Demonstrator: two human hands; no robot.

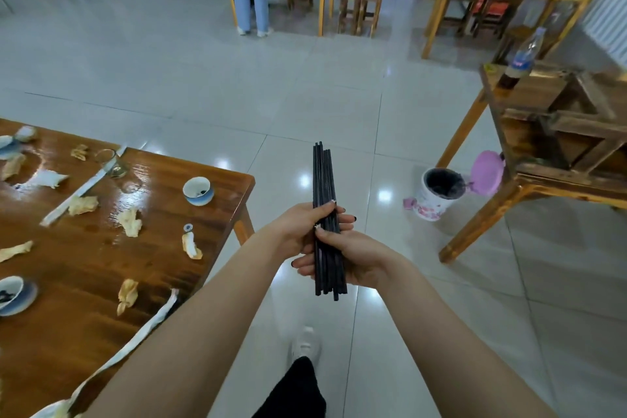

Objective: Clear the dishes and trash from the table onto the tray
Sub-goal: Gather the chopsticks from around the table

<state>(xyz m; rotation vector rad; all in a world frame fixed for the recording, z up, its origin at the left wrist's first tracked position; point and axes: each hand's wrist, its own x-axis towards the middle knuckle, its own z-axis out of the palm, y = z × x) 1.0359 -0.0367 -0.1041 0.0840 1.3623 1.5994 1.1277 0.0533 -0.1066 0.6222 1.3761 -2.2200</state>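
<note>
We gripped the chopstick bundle (324,176) with left hand (298,227) and right hand (356,258) curled round its lower half, long axis pointing away from us, over the floor. The table (163,248) lay to the left, nearer the left hand; the tray was out of view.

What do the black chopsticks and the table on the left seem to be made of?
Chopsticks: uniform matte black sticks, likely plastic or lacquered wood; the look leaves it open. Table: brown wood with visible grain, glossy varnish mirroring the lights.
</note>
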